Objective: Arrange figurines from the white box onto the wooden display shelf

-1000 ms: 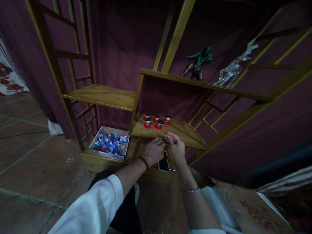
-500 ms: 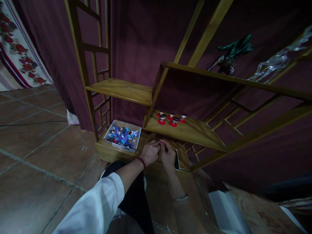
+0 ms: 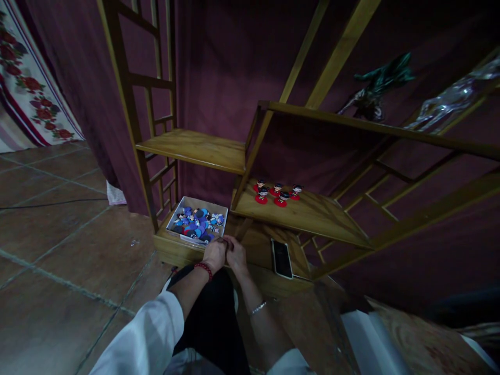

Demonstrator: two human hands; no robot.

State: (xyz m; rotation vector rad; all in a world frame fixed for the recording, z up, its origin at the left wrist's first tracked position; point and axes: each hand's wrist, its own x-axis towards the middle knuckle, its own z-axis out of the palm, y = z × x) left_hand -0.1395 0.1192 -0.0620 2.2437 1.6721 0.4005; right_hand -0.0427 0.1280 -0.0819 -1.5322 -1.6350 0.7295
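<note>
My left hand, with a red bead bracelet at the wrist, is closed and meets my right hand just in front of the box. Both sets of fingers are pinched together; whatever lies between them is hidden or too small to name. The shallow white box on the bottom shelf holds a jumble of small figurines in blue, purple and black. Several little figurines on red round bases stand upright on the middle shelf, above and to the right of my hands.
A phone lies on the bottom shelf, right of my hands. Overhead, the upper shelf edge carries a green-caped figure and a clear figure. A white box-like object sits at lower right.
Both hands have moved left together, from in front of the phone to the near right corner of the box. The phone is now fully uncovered.
</note>
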